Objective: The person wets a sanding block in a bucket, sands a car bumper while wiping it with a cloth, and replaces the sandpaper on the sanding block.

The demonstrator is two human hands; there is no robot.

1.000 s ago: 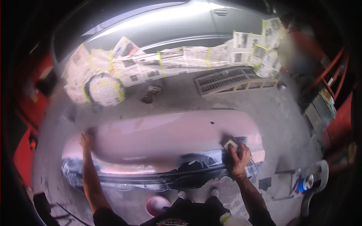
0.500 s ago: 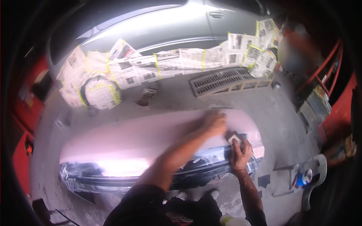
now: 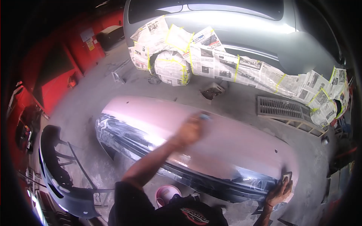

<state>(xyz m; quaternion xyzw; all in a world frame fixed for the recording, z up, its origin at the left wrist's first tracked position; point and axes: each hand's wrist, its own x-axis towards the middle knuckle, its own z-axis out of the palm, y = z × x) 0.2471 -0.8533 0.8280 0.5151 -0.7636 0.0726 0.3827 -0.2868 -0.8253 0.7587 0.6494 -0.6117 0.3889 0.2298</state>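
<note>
A long pink-coated panel (image 3: 241,141), like a bumper, lies across the middle, its near side patched dark and shiny. Over its centre is my left hand (image 3: 190,130), smeared by motion, with a small bluish item (image 3: 205,117) at its fingertips that I cannot make out clearly. My right hand (image 3: 279,193) is at the panel's right end, fingers round a small sanding block (image 3: 287,176) with a pale face and dark edge. A pink bucket (image 3: 167,194) stands on the floor near my body.
Beyond the panel stands a silver car (image 3: 241,28), its lower side masked with newspaper (image 3: 215,62) and yellow tape. A slatted ramp (image 3: 284,109) lies at the right. Another dark bumper (image 3: 68,188) rests on a stand at the lower left. Red walls (image 3: 56,90) rise at the left.
The view has turned left, bringing the dark bumper into sight. My left hand went from the panel's left end to its right part, then back to its centre. The block remains in my right hand.
</note>
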